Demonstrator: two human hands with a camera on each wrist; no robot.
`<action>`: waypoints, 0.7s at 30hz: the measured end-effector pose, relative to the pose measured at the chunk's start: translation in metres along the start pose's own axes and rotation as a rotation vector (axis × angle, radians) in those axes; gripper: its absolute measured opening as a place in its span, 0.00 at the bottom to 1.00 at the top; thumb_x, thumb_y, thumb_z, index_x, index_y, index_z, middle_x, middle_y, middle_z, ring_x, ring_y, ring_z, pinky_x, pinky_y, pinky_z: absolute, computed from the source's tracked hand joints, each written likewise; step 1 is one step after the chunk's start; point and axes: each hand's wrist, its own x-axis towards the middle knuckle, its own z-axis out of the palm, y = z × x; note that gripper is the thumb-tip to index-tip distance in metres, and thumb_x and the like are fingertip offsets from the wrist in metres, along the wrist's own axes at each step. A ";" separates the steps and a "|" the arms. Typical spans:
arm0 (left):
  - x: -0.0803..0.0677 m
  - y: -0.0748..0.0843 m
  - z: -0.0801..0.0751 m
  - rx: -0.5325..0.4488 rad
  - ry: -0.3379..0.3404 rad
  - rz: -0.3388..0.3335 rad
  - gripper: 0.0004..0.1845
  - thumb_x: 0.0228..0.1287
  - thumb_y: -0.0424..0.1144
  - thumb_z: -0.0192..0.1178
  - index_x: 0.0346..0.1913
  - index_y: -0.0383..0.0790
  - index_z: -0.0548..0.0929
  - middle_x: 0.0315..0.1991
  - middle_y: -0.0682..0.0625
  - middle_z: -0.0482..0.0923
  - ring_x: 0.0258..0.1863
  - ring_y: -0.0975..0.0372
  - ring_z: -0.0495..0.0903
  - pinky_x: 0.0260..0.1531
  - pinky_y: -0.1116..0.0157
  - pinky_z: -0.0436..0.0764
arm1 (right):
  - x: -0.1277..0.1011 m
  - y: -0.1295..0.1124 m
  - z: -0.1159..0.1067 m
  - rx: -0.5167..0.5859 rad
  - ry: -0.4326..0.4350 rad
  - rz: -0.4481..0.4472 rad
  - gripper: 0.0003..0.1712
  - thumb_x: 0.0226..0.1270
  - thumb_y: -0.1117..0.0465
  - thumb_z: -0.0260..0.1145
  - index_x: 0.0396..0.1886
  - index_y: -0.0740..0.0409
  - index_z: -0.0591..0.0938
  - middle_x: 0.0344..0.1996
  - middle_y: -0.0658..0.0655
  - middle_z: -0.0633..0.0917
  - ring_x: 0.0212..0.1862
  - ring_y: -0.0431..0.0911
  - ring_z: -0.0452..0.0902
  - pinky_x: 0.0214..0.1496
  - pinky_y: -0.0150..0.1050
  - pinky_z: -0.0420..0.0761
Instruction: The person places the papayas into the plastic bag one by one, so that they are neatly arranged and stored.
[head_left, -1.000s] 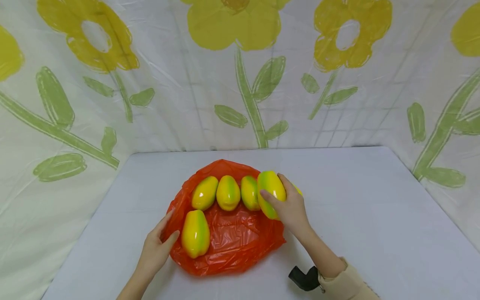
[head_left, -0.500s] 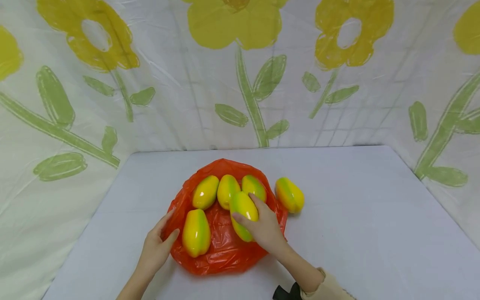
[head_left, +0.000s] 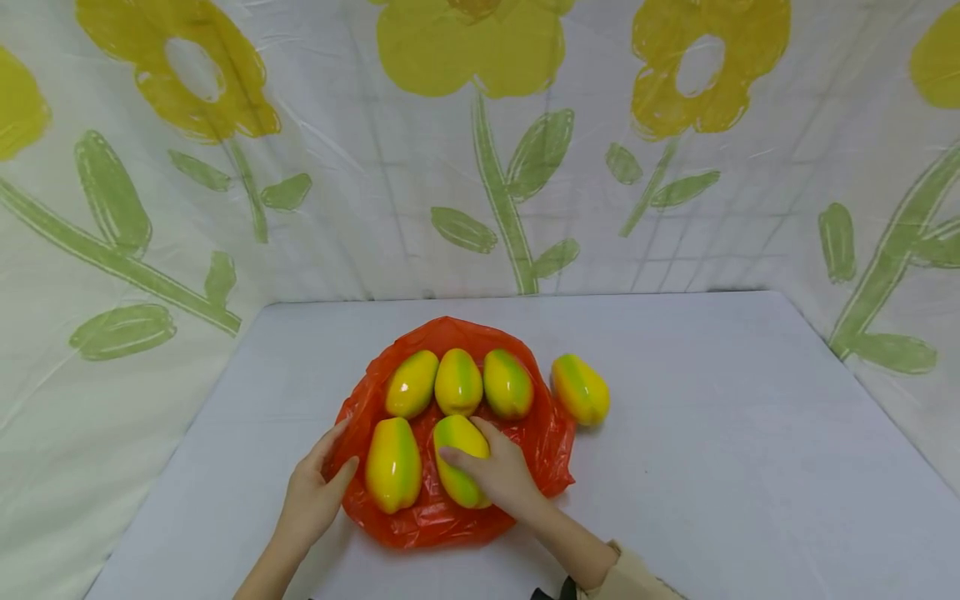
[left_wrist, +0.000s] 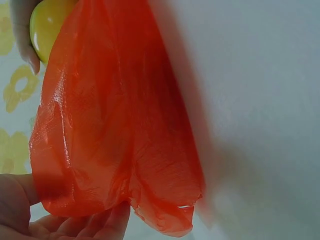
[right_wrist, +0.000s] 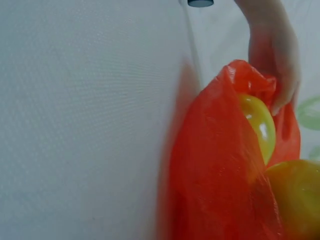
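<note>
My right hand (head_left: pixel 501 477) lies over a fruit (head_left: pixel 459 460) in the near row on the orange bag (head_left: pixel 542 442), with another fruit (head_left: pixel 392 464) just beside it on the left and three more (head_left: pixel 458 382) packed side by side behind, so little bag is left bare there. My left hand (head_left: pixel 315 493) blocks the bag's left edge, and one loose fruit (head_left: pixel 580 389) sits just off its right edge. To the right and behind all this, the worktop (head_left: pixel 735 450) lies open up to the flowered sheet (head_left: pixel 480 150) walling the back and sides.

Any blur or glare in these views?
Head view: sharp and evenly lit, small highlights on the fruits. Left wrist view: red bag sharp, its right edge smeared. Right wrist view: soft all over, bag edge blurred against the table.
</note>
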 end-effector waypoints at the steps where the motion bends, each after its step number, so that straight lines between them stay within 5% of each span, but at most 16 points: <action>1: 0.000 0.000 0.000 0.001 -0.001 -0.004 0.28 0.70 0.26 0.52 0.71 0.30 0.62 0.69 0.31 0.61 0.68 0.40 0.62 0.60 0.51 0.68 | 0.001 0.001 0.001 0.001 0.002 0.009 0.46 0.63 0.42 0.67 0.70 0.67 0.64 0.61 0.67 0.73 0.54 0.57 0.73 0.55 0.56 0.78; 21: 0.001 -0.002 0.001 0.008 0.003 0.006 0.28 0.69 0.25 0.52 0.71 0.31 0.63 0.68 0.31 0.62 0.67 0.40 0.64 0.60 0.51 0.68 | 0.008 0.008 0.022 0.091 0.109 0.036 0.46 0.64 0.48 0.67 0.70 0.73 0.60 0.66 0.71 0.68 0.65 0.65 0.65 0.64 0.63 0.68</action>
